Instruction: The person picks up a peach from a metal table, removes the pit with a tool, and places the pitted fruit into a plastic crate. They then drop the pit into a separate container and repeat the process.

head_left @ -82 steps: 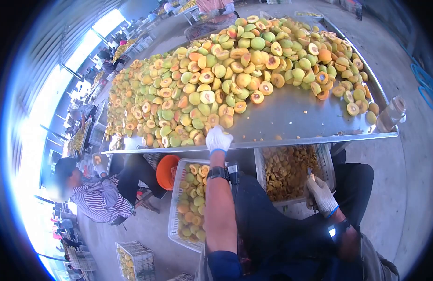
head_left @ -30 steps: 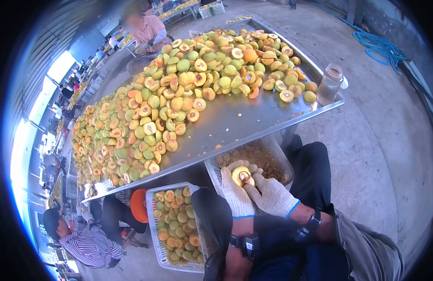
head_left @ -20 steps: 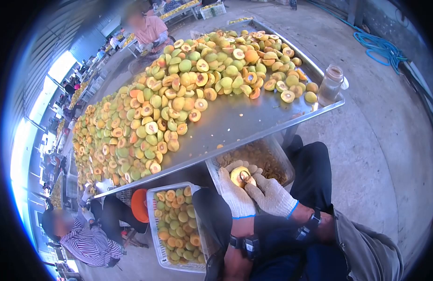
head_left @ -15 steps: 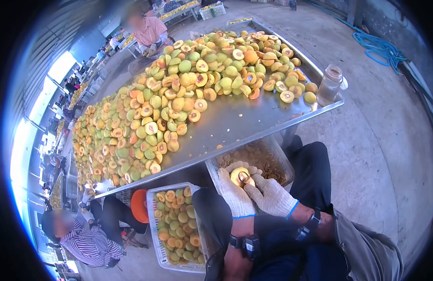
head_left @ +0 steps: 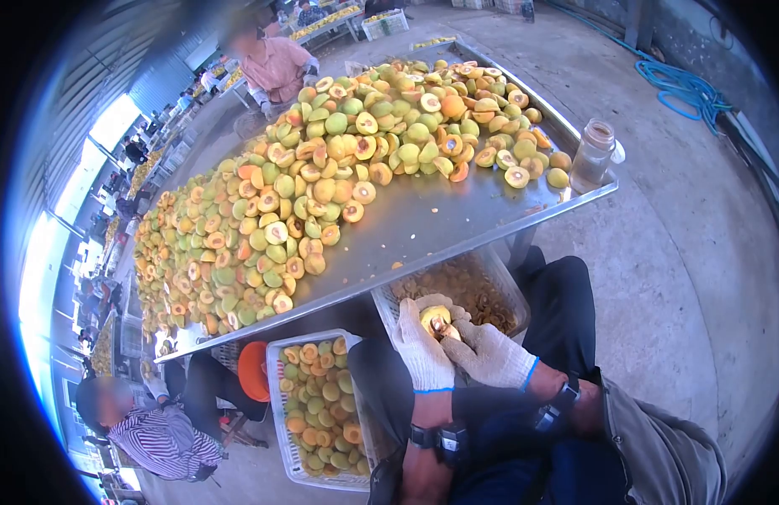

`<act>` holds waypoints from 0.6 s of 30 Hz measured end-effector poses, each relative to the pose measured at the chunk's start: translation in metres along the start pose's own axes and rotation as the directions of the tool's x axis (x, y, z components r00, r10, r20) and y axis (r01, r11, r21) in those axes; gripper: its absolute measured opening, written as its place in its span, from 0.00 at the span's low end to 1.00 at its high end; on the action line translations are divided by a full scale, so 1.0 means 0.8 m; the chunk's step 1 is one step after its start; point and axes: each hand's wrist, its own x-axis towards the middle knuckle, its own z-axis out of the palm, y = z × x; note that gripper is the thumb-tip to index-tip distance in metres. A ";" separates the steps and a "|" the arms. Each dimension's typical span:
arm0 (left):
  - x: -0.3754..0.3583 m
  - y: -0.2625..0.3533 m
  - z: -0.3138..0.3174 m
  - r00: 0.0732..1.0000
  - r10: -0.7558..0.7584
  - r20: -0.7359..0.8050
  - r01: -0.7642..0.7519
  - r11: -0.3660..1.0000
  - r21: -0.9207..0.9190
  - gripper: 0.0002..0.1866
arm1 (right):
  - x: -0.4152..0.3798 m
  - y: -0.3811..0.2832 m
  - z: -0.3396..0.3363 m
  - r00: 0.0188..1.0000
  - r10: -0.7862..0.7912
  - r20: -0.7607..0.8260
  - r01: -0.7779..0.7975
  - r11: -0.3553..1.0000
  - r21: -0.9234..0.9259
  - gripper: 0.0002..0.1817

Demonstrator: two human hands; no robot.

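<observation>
My left hand, in a white knit glove, cups a yellow peach half with its cut face up. My gloved right hand is closed against the fruit, its fingers around a small pitting tool whose metal loop showed at the pit; now the tool is mostly hidden by the fingers. Both hands are above my lap, over the near edge of a white crate that holds brown pits and scraps. Beyond them, a large heap of peach halves covers much of a metal table.
A white crate of peach halves stands left of my legs, beside an orange bucket. A clear jar is on the table's right corner. Co-workers sit at left and across the table. A blue hose lies by the wall.
The right fingers have shifted slightly at the peach half, and the tool's loop is less visible. The co-worker across the table has moved their hands apart.
</observation>
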 end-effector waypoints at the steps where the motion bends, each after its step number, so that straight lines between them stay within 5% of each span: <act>1: 0.000 0.001 0.000 1.000 -0.001 0.005 0.001 1.000 -0.001 0.29 | 0.002 0.008 0.000 0.998 -0.066 0.024 0.066 0.998 0.010 0.22; 6: -0.005 0.002 0.010 0.996 0.091 -0.011 -0.090 0.994 0.067 0.30 | 0.005 0.020 0.004 0.992 -0.129 0.007 0.125 0.974 0.187 0.23; 9: -0.006 0.004 0.007 0.995 0.102 0.015 -0.102 0.994 0.049 0.31 | -0.001 0.006 -0.010 0.996 0.022 0.087 -0.040 0.976 0.213 0.25; 11: -0.004 0.006 0.001 0.996 0.087 0.035 -0.088 0.996 0.015 0.32 | -0.004 0.004 -0.013 0.939 0.205 0.275 -0.289 0.906 0.311 0.28; 14: 0.002 0.006 -0.005 0.989 0.100 0.110 -0.109 0.991 0.081 0.34 | -0.007 0.003 -0.015 0.904 0.215 0.371 -0.366 0.838 0.405 0.28; 18: 0.005 0.010 -0.006 0.974 0.100 0.204 -0.135 0.977 0.163 0.39 | -0.011 0.009 -0.007 0.952 0.145 0.269 -0.243 0.892 0.381 0.29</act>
